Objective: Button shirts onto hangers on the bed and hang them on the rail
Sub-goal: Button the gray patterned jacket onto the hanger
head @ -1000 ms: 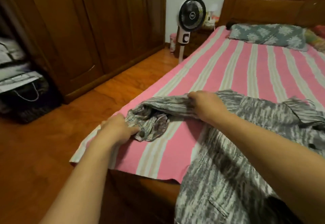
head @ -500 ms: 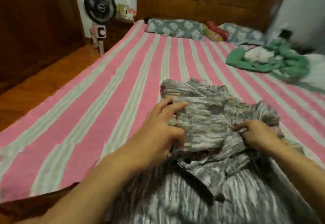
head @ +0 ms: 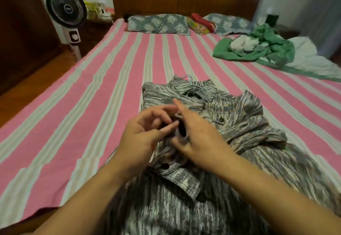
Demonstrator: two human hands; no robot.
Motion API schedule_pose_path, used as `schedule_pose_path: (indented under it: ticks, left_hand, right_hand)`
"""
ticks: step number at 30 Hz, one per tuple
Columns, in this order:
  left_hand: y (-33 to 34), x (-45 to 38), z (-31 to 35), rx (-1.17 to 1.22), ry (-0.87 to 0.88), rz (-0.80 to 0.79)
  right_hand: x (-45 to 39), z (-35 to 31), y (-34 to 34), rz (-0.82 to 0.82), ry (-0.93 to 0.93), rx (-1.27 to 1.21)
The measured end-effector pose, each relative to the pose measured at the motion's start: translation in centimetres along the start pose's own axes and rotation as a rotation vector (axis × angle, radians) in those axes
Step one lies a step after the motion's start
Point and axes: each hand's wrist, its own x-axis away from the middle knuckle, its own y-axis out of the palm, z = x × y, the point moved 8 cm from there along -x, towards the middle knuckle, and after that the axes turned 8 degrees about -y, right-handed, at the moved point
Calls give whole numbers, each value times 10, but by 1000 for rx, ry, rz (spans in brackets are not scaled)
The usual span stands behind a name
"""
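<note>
1. Fingers of the left hand are curled, thumb and forefinger seemingly pinching the placket of the grey patterned shirt at frame centre; the exact pinch is blurred.
2. Fingers of the right hand are loosely spread and are laid on the same front edge, probably so a button can be worked through.
3. Collar-up, the shirt is spread on the pink striped bed, likely for support.
4. A green garment is seen upper right, a fan upper left.
</note>
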Motion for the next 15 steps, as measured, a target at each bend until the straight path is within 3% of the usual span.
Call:
schedule_pose_path:
  ticks: [1,3,6,7,9,12,15]
  left_hand:
    - [-6,-1,7,-22,37,37]
    - [-25,-6,12,-270,68,135]
    - [-45,-21,-20,-747,-195,119]
    - [-43,-26,-32,-876,-252,74]
    - [-26,-48,-46,-1104,-203,64]
    - [-8,-91,-41,-1297,-115,286]
    - [2,-109,-3,-1332,-13,435]
  right_hand:
    - [-2,6,-15,155,49,-15]
    - [-5,31,-37,315,272,-267]
    - [-15,48,-61,522,460,-743]
    - [-21,46,-66,588,486,-881]
    - [-37,40,-77,726,509,-1207]
    - [-69,16,-109,761,483,-1634]
    - [-78,15,-158,845,441,-1728]
